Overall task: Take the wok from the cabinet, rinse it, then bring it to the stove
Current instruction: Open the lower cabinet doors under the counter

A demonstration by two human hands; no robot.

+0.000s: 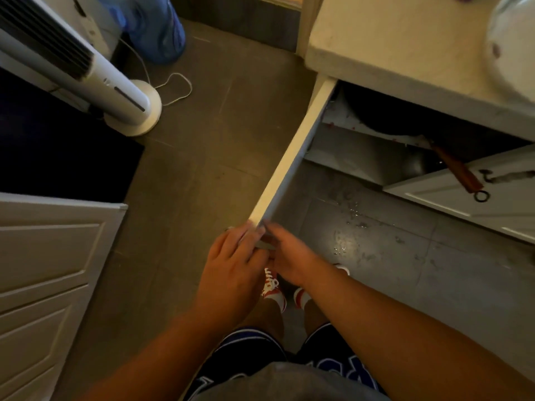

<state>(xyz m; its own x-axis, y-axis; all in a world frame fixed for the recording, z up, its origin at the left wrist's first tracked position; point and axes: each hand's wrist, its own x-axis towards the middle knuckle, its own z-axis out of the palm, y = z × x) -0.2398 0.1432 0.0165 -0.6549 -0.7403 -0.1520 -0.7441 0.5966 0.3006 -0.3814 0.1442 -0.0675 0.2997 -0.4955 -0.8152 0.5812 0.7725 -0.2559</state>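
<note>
Both hands meet at the centre of the frame, on the free end of the white cabinet door (292, 151), which stands swung wide open and shows edge-on, running from the counter at upper right down to the middle. The left hand (231, 261) lies on the door's outer side, fingers fairly straight and flat against it. The right hand (289, 256) comes in from the inner side, fingers bent round the door's end corner; it's blurred there, so the exact grip is hard to read. The two hands are nearly touching, with the door between them.

And there's the black round wok (390, 114), sitting in the open cabinet at right of the frame, tucked in shadow under the pale stone countertop (390, 53). Its reddish-brown wooden handle (460, 169) pokes out toward the lower right, a metal ring at its tip, crossing over the second white cabinet door (463, 209). Neither hand is on the wok; it's well apart from both.

Down below, the grey tiled floor (202, 140) glistens with wet spots in front of the cabinet. Red and white sneakers (272, 285) show under the hands. Upper left holds a white tower fan (86, 70) with a white cord (176, 88) looped on the floor beside it, and a blue water bottle (156, 27) stands behind.
</note>
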